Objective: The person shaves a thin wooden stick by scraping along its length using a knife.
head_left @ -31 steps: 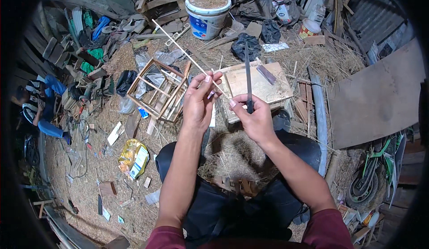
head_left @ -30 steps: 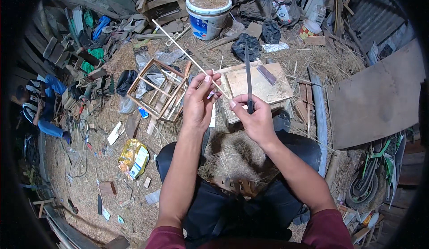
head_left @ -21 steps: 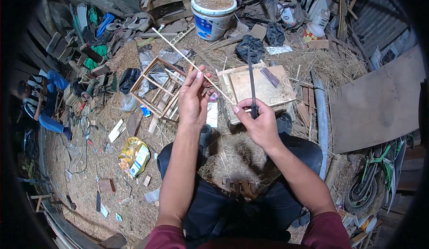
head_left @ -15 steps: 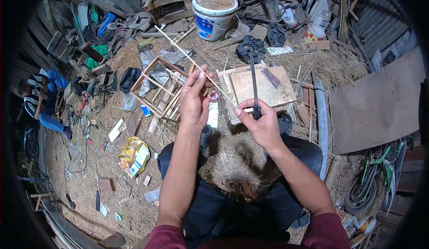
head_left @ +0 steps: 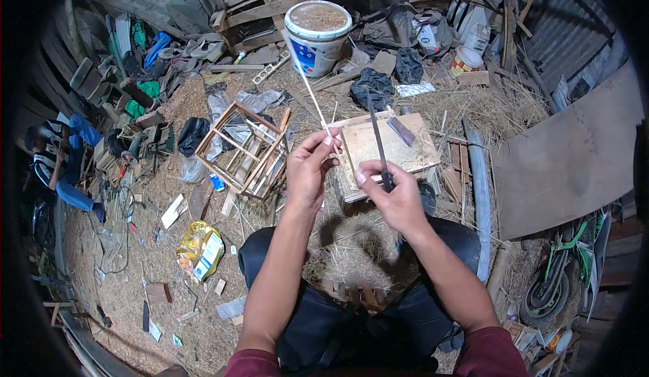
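Note:
My left hand (head_left: pixel 307 177) pinches a thin pale wooden stick (head_left: pixel 308 86) between thumb and fingers. The stick slants up and away toward the bucket, and its lower end is hidden at my fingers. In my right hand (head_left: pixel 399 201), closed round its dark handle, is a knife (head_left: pixel 378 133) with a long narrow blade pointing up and away. Both hands hover above the near edge of a low wooden workbench (head_left: pixel 414 155). A dark rectangular block (head_left: pixel 401 132) lies on top of it. Left of my left hand rests a small wooden frame (head_left: pixel 242 148) with slats.
A white and blue bucket (head_left: pixel 318 52) stands behind. Right are a bluish pole (head_left: pixel 481 194), a large brown sheet (head_left: pixel 568 167) and a motorbike wheel (head_left: pixel 544 296). A yellow bag (head_left: pixel 196 245) lies on the littered floor. Another person (head_left: pixel 64 154) sits at far left.
The stick has turned more upright, its far end now in front of the bucket. My left hand has moved right and slightly down. The right hand still holds the knife, apart from the stick.

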